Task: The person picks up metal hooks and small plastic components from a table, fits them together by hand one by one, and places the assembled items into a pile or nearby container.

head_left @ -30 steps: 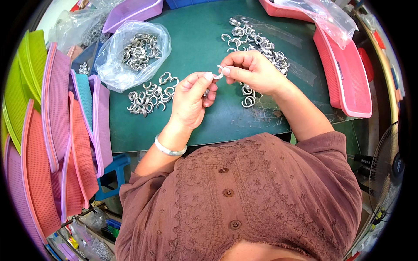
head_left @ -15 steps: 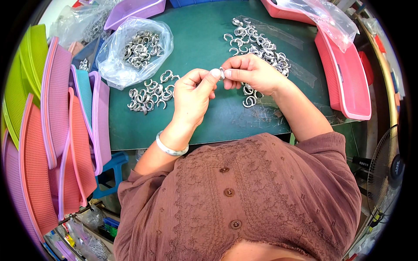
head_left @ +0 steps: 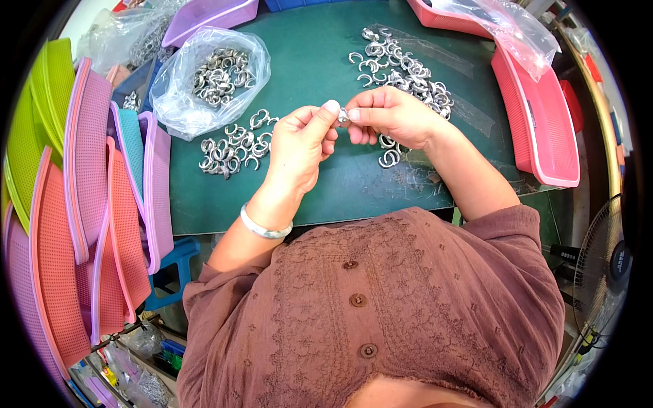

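Observation:
Both my hands meet over the green table (head_left: 313, 197), pinching one small silvery metal ring (head_left: 343, 115) between thumbs and fingertips. My left hand (head_left: 303, 139) grips it from the left, and my right hand (head_left: 391, 117) from the right. The fingers partly hide the ring, so its full shape does not show. Left of my left hand lies a small pile of C-shaped silvery open rings (head_left: 235, 151). A bigger pile of similar open rings (head_left: 408, 71) spreads beyond and partly behind my right hand. More rings (head_left: 223, 76) sit in a clear plastic bag (head_left: 173, 102) at the far left.
Stacked pink, purple and green plastic baskets (head_left: 88, 163) line the left side. A pink basket (head_left: 534, 122) stands at the table's right end, with a clear plastic bag (head_left: 520, 37) over its far end. At the lower right is a fan (head_left: 598, 265).
The ring has turned between my fingertips and shifted slightly left. My left hand has moved a little left, its thumb lifting slightly. The piles look unchanged.

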`<state>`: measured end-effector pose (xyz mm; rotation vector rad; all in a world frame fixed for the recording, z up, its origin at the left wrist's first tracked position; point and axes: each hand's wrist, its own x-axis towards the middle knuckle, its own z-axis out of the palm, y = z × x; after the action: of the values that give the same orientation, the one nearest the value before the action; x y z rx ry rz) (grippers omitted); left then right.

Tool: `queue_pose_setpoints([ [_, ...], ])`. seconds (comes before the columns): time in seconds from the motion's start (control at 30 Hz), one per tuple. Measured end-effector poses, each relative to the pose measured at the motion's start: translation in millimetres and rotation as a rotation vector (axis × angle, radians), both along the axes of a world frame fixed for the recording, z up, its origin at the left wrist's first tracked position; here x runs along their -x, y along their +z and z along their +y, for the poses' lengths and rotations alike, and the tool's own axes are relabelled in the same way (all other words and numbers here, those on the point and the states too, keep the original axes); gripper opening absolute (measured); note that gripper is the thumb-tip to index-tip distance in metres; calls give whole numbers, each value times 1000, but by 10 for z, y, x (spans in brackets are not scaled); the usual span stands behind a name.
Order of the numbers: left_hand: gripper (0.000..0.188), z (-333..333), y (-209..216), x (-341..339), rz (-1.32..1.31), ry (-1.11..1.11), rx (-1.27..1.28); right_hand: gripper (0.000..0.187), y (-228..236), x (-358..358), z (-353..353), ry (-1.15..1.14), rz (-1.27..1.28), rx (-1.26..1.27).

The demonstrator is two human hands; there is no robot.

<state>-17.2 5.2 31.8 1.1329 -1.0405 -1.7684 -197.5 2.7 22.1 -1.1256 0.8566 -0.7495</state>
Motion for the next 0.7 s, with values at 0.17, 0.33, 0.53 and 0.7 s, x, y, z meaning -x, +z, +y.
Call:
queue_pose_setpoints([
  [0.17, 24, -21, -19, -20, 30, -19, -27, 21, -6, 8, 0, -9, -4, -27],
  [0.33, 24, -27, -12, -22, 40, -19, -45, 21, 14, 6, 1, -8, -46, -72],
  [0.53, 26, -35, -19, -36, 47, -39, -66, 20, -10, 14, -12, -26, -83, -71],
  [0.7, 27, -69, -70, -90, 93, -114, -147, 18, -19, 11, -22, -99, 20, 97],
])
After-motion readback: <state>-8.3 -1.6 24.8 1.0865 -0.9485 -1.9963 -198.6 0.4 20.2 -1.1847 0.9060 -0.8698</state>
